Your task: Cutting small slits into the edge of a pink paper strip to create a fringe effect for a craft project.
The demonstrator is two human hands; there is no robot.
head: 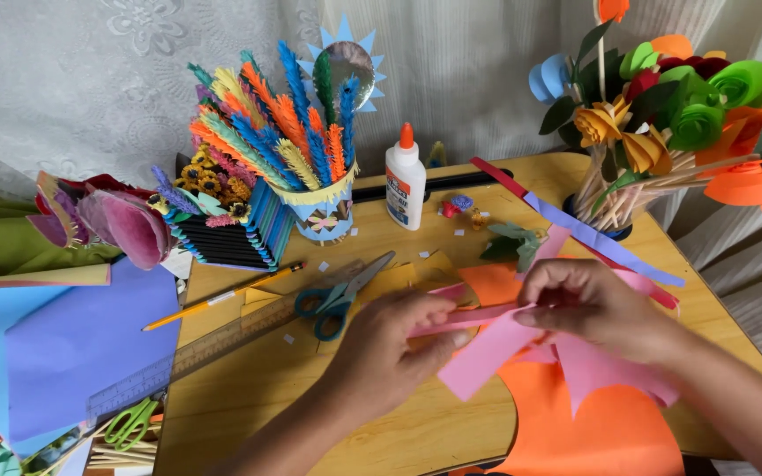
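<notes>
Wooden table (249,388), both hands (487,326) pinching pink paper strip (474,319), long axis running left-right

The only package I see is a glue bottle (405,188) standing upright near the back of my table (249,388), just right of the paper-strip cup. It is white and flat-sided with an orange pointed cap. On its front sits a label (398,187), blue with orange.
</notes>
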